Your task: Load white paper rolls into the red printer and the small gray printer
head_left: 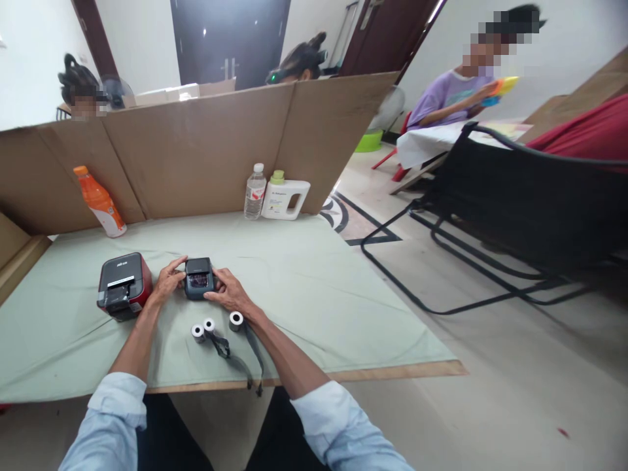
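on green cloth, left hand (pixel 169 280) and right hand (pixel 226 291) grasp boxy printer (pixel 199 277) (dark plastic).

Small printer (pixel 199 277): dark matt plastic, glossy window. Larger printer (pixel 123 285): black plastic top, glossy red side. Paper rolls (pixel 203 328): white, smooth. Table cover (pixel 304 275): pale green cloth, matt, lightly creased. Screen (pixel 206 150): plain brown cardboard.

No text can be made out: the labels on the far orange bottle (pixel 101 204), water bottle (pixel 254 191) and white jug (pixel 284 199) are too small
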`<act>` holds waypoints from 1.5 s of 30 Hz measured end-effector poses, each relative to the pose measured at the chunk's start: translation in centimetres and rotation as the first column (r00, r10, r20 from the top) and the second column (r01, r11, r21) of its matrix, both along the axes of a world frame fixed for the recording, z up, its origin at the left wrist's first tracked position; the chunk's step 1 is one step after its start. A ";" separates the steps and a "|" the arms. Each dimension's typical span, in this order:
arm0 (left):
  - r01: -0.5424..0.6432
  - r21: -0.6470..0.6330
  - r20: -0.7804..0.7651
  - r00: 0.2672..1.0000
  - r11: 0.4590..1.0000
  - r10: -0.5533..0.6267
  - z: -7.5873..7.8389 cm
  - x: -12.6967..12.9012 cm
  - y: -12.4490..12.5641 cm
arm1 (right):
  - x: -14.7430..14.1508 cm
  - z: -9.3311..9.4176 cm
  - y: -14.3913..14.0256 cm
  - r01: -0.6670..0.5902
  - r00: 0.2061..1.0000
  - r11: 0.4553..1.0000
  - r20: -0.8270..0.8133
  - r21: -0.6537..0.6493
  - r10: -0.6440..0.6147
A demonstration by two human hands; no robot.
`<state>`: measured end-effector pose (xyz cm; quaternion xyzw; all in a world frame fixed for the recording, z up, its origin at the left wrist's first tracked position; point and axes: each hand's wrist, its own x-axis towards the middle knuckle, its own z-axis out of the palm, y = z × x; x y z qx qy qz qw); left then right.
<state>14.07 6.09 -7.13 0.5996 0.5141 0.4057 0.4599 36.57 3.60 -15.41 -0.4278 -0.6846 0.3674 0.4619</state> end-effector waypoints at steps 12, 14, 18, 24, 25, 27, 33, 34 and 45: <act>-0.234 0.001 -0.127 0.964 0.972 0.233 -0.2 1.8 3.5 | 0.2 1.0 -0.5 -0.015 1.000 1.000 -0.027 -0.025 0.014; -0.244 0.006 -0.153 0.958 0.970 0.242 -0.2 2.1 4.3 | 0.2 0.9 -0.5 -0.019 0.999 0.999 -0.033 -0.028 0.018; -0.252 0.064 -0.217 0.941 0.965 0.260 0.1 2.1 4.3 | 0.1 0.8 -0.4 -0.021 0.999 1.000 -0.030 -0.010 0.021; 0.090 0.287 -0.384 0.923 0.954 0.029 0.7 0.6 0.9 | 0.0 0.7 -0.4 -0.001 1.000 0.999 -0.018 0.035 0.002; 0.195 0.296 -0.428 0.902 0.935 -0.052 0.8 0.4 0.5 | 0.1 0.8 -0.4 0.001 1.000 0.999 -0.016 0.044 -0.001; 0.318 0.293 -0.497 0.856 0.902 -0.141 0.9 0.1 0.1 | 0.1 0.8 -0.5 0.003 1.000 0.999 -0.014 0.051 -0.002; 0.370 0.346 -0.590 0.800 0.862 -0.107 0.8 0.4 0.8 | 0.1 0.8 -0.4 0.003 1.000 0.999 -0.013 0.040 -0.003; 0.367 0.355 -0.594 0.799 0.860 -0.096 0.8 0.5 0.9 | 0.1 0.7 -0.4 0.007 1.000 0.999 -0.017 0.039 -0.006; 0.359 0.370 -0.579 0.811 0.857 -0.090 1.3 1.5 1.0 | -0.2 0.7 0.2 0.067 0.996 0.991 -0.063 0.113 -0.060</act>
